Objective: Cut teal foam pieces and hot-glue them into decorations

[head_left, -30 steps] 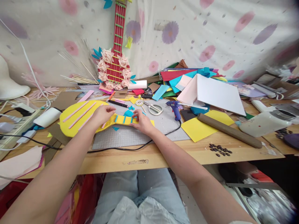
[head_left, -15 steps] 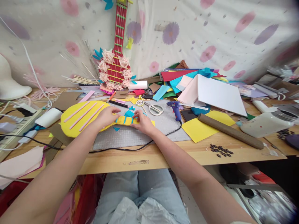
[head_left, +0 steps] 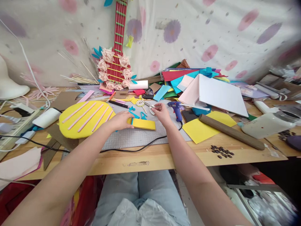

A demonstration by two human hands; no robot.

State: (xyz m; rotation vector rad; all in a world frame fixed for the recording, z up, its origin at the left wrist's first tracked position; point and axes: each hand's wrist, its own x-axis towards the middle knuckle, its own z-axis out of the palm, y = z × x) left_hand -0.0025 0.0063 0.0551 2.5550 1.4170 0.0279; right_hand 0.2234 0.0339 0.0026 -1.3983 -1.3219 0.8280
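Observation:
A yellow foam guitar lies flat on the grey cutting mat [head_left: 141,137]; its round body [head_left: 81,122] carries several pink strips, and its neck [head_left: 145,124] points right. My left hand [head_left: 121,121] presses down on the near end of the neck, where it meets the body. My right hand [head_left: 161,113] is further back on the mat, fingers curled over the white-handled scissors [head_left: 150,110], which it mostly hides. Small blue foam bits [head_left: 142,115] lie between the two hands. A blue glue gun [head_left: 176,108] rests just right of my right hand.
A red foam guitar [head_left: 116,59] with paper flowers leans on the back wall. Coloured sheets and a white board [head_left: 218,94] pile up at the back right. A brown roll [head_left: 231,131], yellow sheet [head_left: 199,131], white jar [head_left: 268,124], dark seeds [head_left: 221,151] and black cable [head_left: 131,149] lie near.
My right hand left the yellow neck and moved back and right onto the scissors. My left hand slid right along the neck. The blue cross strips on the neck no longer show.

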